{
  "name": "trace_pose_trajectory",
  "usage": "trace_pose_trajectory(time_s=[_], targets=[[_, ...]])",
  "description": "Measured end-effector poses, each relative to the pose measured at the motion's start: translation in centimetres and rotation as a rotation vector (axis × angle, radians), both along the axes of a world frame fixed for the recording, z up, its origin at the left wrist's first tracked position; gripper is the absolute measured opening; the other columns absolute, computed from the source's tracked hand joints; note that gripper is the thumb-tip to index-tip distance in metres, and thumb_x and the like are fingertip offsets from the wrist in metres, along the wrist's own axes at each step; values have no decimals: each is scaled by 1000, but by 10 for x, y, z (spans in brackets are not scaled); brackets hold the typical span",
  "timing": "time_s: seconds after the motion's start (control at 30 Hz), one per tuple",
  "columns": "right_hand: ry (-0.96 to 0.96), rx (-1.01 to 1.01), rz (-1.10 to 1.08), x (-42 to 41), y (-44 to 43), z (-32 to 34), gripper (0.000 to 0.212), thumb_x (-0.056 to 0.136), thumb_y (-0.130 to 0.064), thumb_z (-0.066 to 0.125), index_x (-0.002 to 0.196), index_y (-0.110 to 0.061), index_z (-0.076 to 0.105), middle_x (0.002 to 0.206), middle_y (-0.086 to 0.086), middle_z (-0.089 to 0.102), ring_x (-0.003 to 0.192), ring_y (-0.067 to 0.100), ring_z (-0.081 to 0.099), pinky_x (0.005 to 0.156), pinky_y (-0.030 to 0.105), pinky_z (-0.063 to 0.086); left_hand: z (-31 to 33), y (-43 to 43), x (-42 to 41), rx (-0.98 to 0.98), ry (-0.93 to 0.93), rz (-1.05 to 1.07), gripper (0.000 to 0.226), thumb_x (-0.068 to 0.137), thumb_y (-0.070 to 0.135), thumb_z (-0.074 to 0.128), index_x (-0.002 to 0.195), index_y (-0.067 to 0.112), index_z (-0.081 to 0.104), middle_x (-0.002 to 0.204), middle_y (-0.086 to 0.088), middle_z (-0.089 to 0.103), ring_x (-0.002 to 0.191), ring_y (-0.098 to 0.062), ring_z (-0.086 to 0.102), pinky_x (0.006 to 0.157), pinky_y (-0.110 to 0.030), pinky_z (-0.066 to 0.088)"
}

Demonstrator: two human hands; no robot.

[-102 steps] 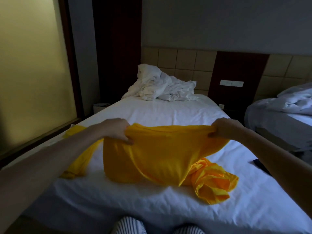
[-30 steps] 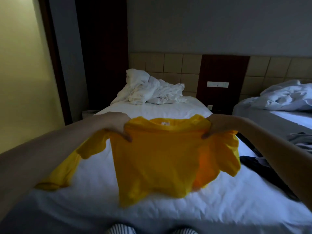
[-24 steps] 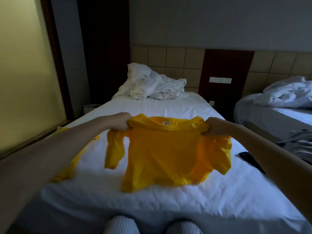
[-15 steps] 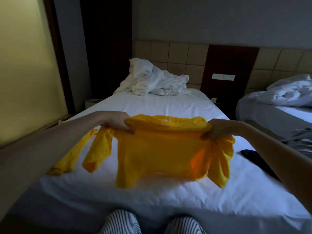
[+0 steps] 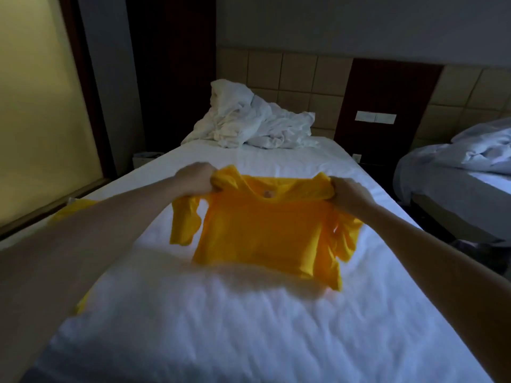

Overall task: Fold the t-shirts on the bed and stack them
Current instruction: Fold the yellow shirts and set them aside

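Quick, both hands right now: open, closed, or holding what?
Left hand: closed, gripping the left shoulder of the yellow t-shirt.
Right hand: closed, gripping the same shirt's right shoulder.

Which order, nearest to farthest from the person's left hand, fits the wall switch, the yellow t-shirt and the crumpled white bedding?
1. Yellow t-shirt: gripped by the left hand at its shoulder.
2. Crumpled white bedding: ahead, at the head of the bed.
3. Wall switch: on the wall beyond, to the right.
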State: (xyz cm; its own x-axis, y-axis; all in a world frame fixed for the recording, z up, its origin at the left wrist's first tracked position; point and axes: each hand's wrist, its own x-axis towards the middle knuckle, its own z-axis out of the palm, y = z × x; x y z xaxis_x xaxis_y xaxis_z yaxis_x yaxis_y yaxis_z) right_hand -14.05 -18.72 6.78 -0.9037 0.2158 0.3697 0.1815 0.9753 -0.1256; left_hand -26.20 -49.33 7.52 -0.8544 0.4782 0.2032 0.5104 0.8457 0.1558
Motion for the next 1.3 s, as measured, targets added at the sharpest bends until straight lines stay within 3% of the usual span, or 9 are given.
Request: trace_pose_trajectory(time_s=[0.1,0.27,0.5,0.6,0.77,0.93,1.1,1.2,1.3], targets=[[258,76,7,-56,13,36,28,91,-8,46,116,-13,56,115,13,60,106,35,57,78,39,44,37,22,-49,155,323,82,8,88,22,57,85,16,60,86,-10,62,81,-28,59,70,-37,49],[433,142,-22,-136,26,55,32,91,-7,43,121,-4,51,119,19,55,112,38,49,86,43,40,44,45,-123,229,516,169,35,87,20,60,121,14,55,106,-15,64,99,-37,60,78,-46,51],[-512,-137,89,-152,56,-132,72,84,-56,56,145,-26,32,151,1,32,137,26,31,110,37,26,-157,34,-147,-93,-94,-3,65,85,53,58,141,22,42,144,-3,44,132,-21,40,105,-34,34],[-256,-128,101,-130,56,-188,101,60,-81,22,143,-25,36,153,-9,25,143,20,17,115,38,13,-216,30,-136,186,55,43,75,74,64,32,126,17,61,133,-3,56,128,-21,46,105,-37,30],[204,-83,269,-128,63,-198,53,79,-47,39,101,-13,72,117,6,67,113,28,60,97,50,41,-211,24,-129,315,368,-22,43,62,36,49,92,14,72,114,-8,67,110,-20,51,88,-31,31],[419,-97,302,-104,61,-199,34,80,-31,53,85,-3,72,89,13,72,91,16,58,94,37,34,-208,14,-99,317,449,-117,37,45,12,61,82,10,64,75,-13,68,73,-35,66,73,-29,33],[189,-176,320,-47,50,-183,30,78,-26,51,83,0,65,77,16,66,74,32,64,68,30,39,-200,-18,-67,60,402,-263,45,54,23,67,98,15,70,84,-3,72,66,-19,70,44,-19,45],[76,-150,325,-16,43,-170,14,78,-19,58,80,-7,63,72,12,63,68,28,62,62,27,38,-185,-36,-47,48,70,-232,58,73,54,51,117,21,66,113,5,65,101,-14,63,76,-24,47],[-218,-360,332,3,39,-150,27,86,-8,63,69,-23,49,64,-6,48,56,-3,47,56,15,32,-169,-51,-25,230,-198,-223,39,62,72,55,89,44,63,88,21,61,86,-2,57,76,-25,42]])
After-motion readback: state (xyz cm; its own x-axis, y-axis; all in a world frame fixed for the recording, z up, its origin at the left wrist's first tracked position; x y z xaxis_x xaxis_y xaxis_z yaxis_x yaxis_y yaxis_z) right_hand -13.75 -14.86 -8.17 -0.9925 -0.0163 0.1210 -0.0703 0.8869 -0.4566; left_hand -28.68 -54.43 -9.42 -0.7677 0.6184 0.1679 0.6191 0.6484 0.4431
